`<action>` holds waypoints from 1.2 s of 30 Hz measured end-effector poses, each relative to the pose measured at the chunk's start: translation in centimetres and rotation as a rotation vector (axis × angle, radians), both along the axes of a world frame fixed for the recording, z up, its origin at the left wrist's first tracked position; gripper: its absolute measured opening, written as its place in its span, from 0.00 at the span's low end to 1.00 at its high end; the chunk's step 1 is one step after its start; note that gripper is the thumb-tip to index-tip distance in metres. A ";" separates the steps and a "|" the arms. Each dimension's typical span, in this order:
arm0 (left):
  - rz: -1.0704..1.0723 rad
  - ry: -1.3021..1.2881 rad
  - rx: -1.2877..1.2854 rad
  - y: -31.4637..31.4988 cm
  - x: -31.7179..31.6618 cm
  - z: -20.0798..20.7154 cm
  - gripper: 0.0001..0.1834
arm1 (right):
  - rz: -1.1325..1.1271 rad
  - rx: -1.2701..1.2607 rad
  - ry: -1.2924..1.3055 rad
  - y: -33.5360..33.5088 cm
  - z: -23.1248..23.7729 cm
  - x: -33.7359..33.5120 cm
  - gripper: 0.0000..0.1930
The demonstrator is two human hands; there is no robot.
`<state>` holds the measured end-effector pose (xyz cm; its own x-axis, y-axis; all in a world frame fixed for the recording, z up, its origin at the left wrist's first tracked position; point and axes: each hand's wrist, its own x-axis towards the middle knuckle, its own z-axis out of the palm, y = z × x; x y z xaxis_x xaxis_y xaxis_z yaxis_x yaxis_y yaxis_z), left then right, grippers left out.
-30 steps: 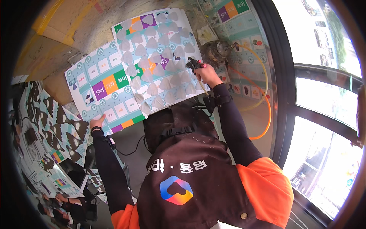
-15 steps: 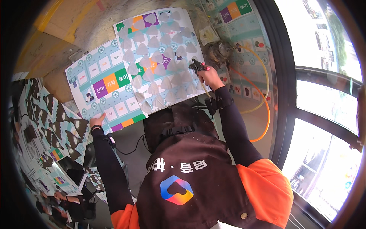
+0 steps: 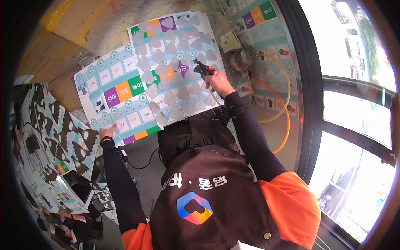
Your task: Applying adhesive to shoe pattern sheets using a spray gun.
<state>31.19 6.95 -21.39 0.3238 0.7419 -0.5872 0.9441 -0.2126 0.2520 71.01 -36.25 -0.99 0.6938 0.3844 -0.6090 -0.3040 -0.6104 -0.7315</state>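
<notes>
My right hand (image 3: 218, 83) is wrapped round a small dark spray gun (image 3: 203, 69) with a pink-red knob, held over the right part of a printed sheet. A thin hose hangs below that hand. Several grey, thin, shell-shaped pieces (image 3: 158, 56) lie in rows on this upper sheet (image 3: 191, 109). It overlaps a second printed sheet (image 3: 91, 71) with coloured blocks and wheel pictures. At that sheet's near left corner, my left hand (image 3: 108, 132) grips the edge, thumb on top and the other fingers mostly hidden.
Yellow (image 3: 288, 83) and orange (image 3: 287, 129) hoses curve at the right by a wall covered in printed sheets (image 3: 271, 62). Beyond stands a dark window frame (image 3: 314, 137). Sheets bearing dark pieces (image 3: 62, 135) are at the left, with a co-worker's hand (image 3: 64, 213) low down.
My right hand has moved left with the spray gun, further over the shell-shaped pieces. My left hand keeps its grip on the sheet's corner.
</notes>
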 end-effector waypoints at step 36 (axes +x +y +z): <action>0.001 0.084 0.025 0.5 -0.2 -1.0 0.41 | -0.015 0.012 -0.082 -0.6 -1.4 -0.6 0.08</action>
